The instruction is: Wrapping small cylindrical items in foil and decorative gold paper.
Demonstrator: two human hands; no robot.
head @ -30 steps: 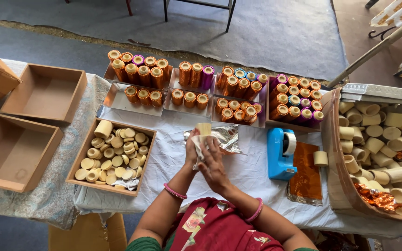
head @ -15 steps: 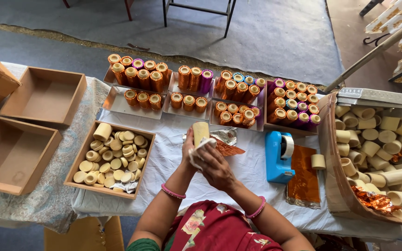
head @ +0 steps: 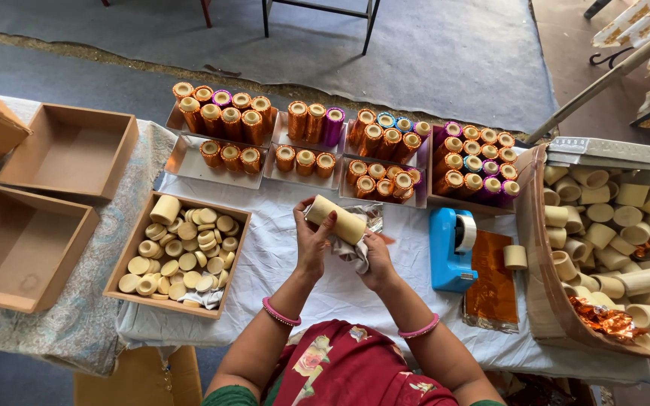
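Bright, even daylight; soft shadows, sharp focus, slight wide-angle bending at edges

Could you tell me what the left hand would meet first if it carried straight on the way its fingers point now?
Probably the steel tray of foil-wrapped tubes just beyond the left hand; depth is hard to judge from above.

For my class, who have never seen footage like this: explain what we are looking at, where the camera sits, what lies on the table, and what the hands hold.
There is no machine here: a camera on a person's head looks down at their own two hands. The left hand and right hand together hold a plain cream tube over a crinkled silvery sheet. On the white-covered table lie trays of foil-wrapped tubes, a wooden box of cream caps, a blue tape dispenser, an orange foil sheet and a basket of bare tubes.
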